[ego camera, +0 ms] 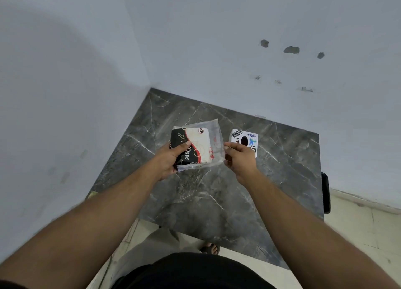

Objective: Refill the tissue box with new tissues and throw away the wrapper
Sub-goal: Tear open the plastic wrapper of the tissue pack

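left hand (pixel 168 161): grip clamps tissue pack (pixel 192 146) | right hand (pixel 238 156): grip pinches wrapper (pixel 214 141) open right end | tissue box (pixel 244 141) right, nearer right hand, on surface (pixel 217 197)

We count one tissue pack (pixel 195 146) in one clear wrapper (pixel 213 134), and one tissue box (pixel 244 140). We count two hands: one left hand (pixel 170 161) and one right hand (pixel 240 159). We record one marble table (pixel 217 197), one sandalled foot (pixel 210 248), and three dark patches (pixel 291 49) on the wall (pixel 217 39).
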